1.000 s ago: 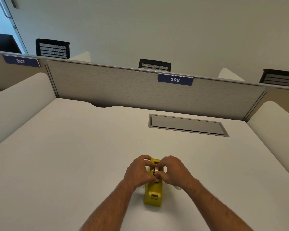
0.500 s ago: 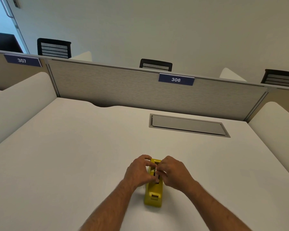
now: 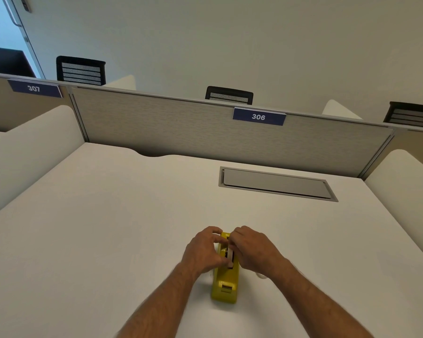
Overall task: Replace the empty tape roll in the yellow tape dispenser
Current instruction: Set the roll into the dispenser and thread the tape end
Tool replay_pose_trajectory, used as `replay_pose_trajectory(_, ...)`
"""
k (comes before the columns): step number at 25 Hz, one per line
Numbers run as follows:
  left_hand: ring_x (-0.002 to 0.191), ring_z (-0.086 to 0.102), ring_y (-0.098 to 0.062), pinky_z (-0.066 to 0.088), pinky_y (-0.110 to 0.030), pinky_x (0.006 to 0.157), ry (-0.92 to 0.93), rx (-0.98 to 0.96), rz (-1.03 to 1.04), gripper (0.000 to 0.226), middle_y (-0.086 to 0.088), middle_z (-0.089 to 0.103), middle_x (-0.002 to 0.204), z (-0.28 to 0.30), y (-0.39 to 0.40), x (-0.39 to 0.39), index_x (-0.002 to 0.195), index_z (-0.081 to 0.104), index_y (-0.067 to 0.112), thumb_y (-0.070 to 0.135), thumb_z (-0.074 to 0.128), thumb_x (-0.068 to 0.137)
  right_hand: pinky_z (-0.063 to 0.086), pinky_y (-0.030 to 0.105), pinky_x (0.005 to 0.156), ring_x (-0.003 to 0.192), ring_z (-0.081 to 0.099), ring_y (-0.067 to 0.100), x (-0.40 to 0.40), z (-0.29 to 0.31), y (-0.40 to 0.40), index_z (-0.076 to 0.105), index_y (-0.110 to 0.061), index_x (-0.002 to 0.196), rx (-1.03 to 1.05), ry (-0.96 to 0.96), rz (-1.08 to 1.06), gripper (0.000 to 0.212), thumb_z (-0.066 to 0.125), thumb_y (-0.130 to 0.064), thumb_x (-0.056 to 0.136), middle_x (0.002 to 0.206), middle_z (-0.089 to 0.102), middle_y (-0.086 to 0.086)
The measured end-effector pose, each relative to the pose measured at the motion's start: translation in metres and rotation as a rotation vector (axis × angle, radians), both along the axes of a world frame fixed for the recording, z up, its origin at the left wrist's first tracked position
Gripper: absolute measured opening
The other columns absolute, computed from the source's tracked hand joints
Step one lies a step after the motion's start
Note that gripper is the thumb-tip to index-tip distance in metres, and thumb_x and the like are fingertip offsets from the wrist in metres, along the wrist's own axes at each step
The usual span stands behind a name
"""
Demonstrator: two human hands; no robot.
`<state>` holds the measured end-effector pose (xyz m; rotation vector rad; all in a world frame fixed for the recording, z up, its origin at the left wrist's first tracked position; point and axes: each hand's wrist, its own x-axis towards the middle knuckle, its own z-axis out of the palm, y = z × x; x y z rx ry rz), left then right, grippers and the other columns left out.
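Yellow tape dispenser (image 3: 224, 286) in the lower centre of the frame, standing on white desk (image 3: 108, 228), long side pointing away from the camera. Left hand (image 3: 202, 250) on its left flank, fingers curled around the upper body, thumb near the top slot. Right hand (image 3: 253, 248) on its right flank, fingers bent, fingertips pinching something pale at the top of the slot. Tape roll (image 3: 229, 252) partly visible there as a whitish strip between both hands, mostly hidden by fingers; full or empty, cannot tell. Small white object (image 3: 261, 275) just under the right wrist on the desk, too hidden to name. Grey cable hatch (image 3: 276, 183) right of centre, well apart from the dispenser. Fabric partition (image 3: 181, 128) across the middle, with blue label 306 (image 3: 258, 116) on top edge and label 307 (image 3: 34, 88) at upper left. Black chair backs (image 3: 80, 70) behind the partition.
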<state>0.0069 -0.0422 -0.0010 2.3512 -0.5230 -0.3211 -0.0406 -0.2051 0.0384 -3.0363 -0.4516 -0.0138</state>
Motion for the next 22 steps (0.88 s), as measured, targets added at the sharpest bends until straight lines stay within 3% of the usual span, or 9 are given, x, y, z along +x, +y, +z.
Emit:
replay_pose_trajectory(11,0.118,0.053,-0.011,0.051,-0.034,0.096,-0.009,0.009,-0.011,0.064,0.013,0.051,0.136,0.002,0.001,-0.001,0.110,0.070,0.036,0.054,0.087,0.051,0.040,0.025,0.066,0.096,0.056,0.018,0.011,0.000,-0.002,0.054,-0.017,0.111,-0.039,-0.026,-0.008,0.017,0.053,-0.028,0.098,0.111,0.061,0.003)
replay_pose_trajectory(16,0.115,0.052,-0.011,0.053,-0.035,0.095,0.006,-0.010,-0.032,0.067,0.013,0.050,0.134,0.003,0.000,-0.001,0.112,0.067,0.039,0.053,0.088,0.050,0.048,0.029,0.069,0.092,0.056,0.017,0.011,0.000,-0.002,0.054,-0.018,0.109,-0.015,-0.034,-0.042,0.015,0.053,-0.029,0.098,0.109,0.061,0.002)
replay_pose_trajectory(22,0.115,0.052,-0.014,0.052,-0.036,0.096,0.118,-0.123,-0.069,0.077,0.009,0.045,0.138,-0.001,0.005,0.003,0.118,0.062,0.035,0.047,0.092,0.048,0.046,0.028,0.066,0.087,0.055,0.016,0.012,-0.002,-0.004,0.054,-0.020,0.106,0.031,-0.047,-0.064,0.016,0.047,-0.033,0.101,0.105,0.063,0.000)
